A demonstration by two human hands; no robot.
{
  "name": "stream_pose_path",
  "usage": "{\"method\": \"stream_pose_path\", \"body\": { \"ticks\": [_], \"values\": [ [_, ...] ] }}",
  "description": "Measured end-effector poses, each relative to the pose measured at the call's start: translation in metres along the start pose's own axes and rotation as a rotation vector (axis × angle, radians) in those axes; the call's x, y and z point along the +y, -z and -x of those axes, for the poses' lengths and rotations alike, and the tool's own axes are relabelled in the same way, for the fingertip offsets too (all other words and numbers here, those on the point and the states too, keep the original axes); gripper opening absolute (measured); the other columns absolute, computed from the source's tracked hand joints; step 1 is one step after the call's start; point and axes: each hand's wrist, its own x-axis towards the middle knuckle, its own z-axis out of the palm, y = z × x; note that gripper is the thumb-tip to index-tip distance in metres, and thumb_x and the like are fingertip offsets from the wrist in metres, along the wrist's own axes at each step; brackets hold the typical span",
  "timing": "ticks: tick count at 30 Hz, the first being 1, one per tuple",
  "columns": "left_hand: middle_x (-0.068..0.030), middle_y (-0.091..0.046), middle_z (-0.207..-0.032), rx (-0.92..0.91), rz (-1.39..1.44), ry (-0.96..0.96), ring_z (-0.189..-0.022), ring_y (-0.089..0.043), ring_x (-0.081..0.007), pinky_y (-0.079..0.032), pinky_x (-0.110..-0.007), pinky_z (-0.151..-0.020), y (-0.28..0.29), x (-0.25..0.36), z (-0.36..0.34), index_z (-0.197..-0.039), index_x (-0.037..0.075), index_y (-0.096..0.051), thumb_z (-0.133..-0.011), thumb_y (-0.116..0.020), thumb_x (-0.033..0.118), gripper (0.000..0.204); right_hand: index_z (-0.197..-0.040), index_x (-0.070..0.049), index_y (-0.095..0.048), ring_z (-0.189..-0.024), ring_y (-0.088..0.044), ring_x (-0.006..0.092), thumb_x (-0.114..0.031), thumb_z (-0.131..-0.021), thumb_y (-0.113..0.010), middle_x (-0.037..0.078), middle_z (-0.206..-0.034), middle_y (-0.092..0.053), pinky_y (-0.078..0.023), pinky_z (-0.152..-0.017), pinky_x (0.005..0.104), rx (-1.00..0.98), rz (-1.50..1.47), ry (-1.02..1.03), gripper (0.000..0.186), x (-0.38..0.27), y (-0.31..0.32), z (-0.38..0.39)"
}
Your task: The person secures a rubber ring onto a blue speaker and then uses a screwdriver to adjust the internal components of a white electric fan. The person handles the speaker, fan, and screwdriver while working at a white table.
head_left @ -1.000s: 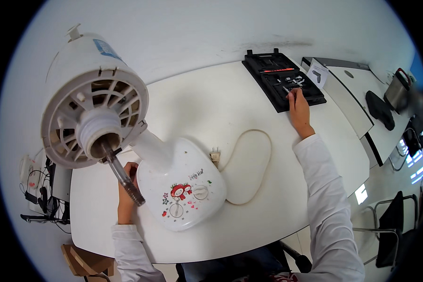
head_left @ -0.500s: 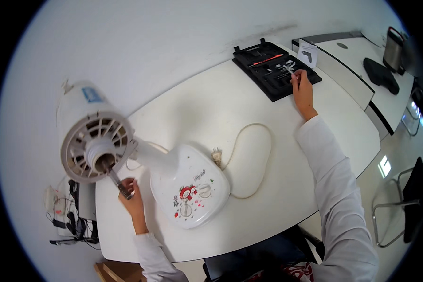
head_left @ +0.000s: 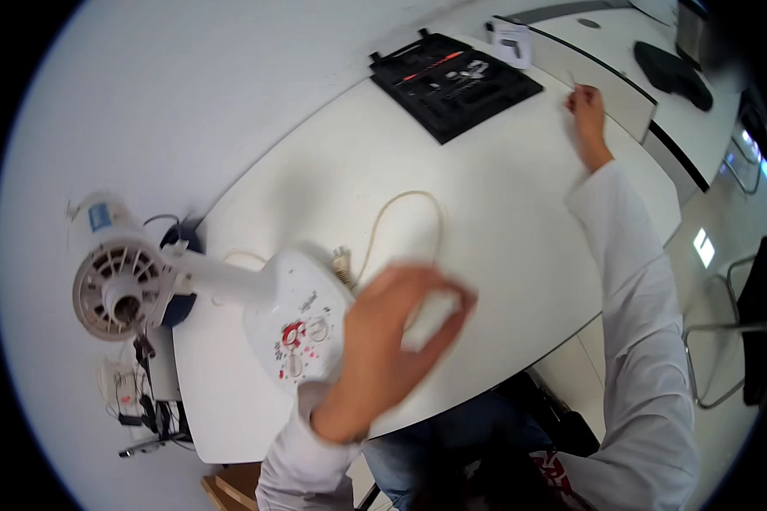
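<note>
My left hand (head_left: 388, 345), blurred by motion, hovers over the near right part of a white fan-like appliance's base (head_left: 285, 319). Its fingers curve round a visible gap with nothing in it. At the table's far right, my right hand (head_left: 588, 115) is closed in a pinch on a small thin pale piece (head_left: 571, 78). To its left lies an open black tool case (head_left: 456, 106), holding small metal parts and an orange-red strip. The appliance's round slotted head (head_left: 102, 277) tips over the table's left edge. A metal rod (head_left: 145, 342) with a darker end sticks out of its central opening.
A cream cord and plug (head_left: 342, 266) loop beside the base. A printed leaflet (head_left: 511, 44) stands behind the case. A second desk (head_left: 609, 51) adjoins at the far right, with a black object (head_left: 673, 75) on it. Chairs stand at the right; cables hang at the left.
My left hand has moved from beside the rod to the right, over the base. My right hand has moved away from the tool case to the right. The view has shifted.
</note>
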Motion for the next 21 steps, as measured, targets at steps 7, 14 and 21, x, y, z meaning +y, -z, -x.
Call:
{"method": "stream_pose_path", "body": {
  "ticks": [7,14,21],
  "values": [
    [-0.0076,-0.069,-0.083,0.189,-0.136,0.269,-0.081,-0.063,-0.025,-0.048,-0.034,-0.074,-0.089,-0.152,-0.086,-0.085,0.005,-0.066,-0.078,-0.071,0.014,0.013,-0.098,0.001,-0.052,-0.065,-0.057,0.0123,-0.021,-0.094,-0.055,0.007,-0.077,-0.06,-0.047,-0.063,0.0246,-0.136,-0.23,-0.214,0.024,-0.056,-0.053,0.044],
    [-0.0069,-0.064,-0.09,0.268,-0.272,0.269,-0.091,-0.055,-0.0261,-0.047,-0.038,-0.073,-0.137,-0.193,-0.116,-0.08,0.009,-0.069,-0.074,-0.072,0.016,0.009,-0.096,0.001,-0.053,-0.063,-0.057,0.0106,-0.024,-0.094,-0.055,0.006,-0.074,-0.06,-0.047,-0.061,0.0234,-0.297,-0.069,-0.105,0.025,-0.037,-0.045,0.033],
    [-0.0064,-0.063,-0.078,0.286,-0.225,0.493,-0.075,-0.058,-0.02,-0.046,-0.032,-0.068,-0.132,-0.199,-0.13,-0.078,0.005,-0.069,-0.073,-0.073,0.016,0.012,-0.097,0.001,-0.053,-0.062,-0.056,0.0102,-0.024,-0.094,-0.055,0.005,-0.074,-0.061,-0.046,-0.06,0.0231,-0.358,-0.042,-0.116,0.025,-0.041,-0.056,0.034]
  ]
}}
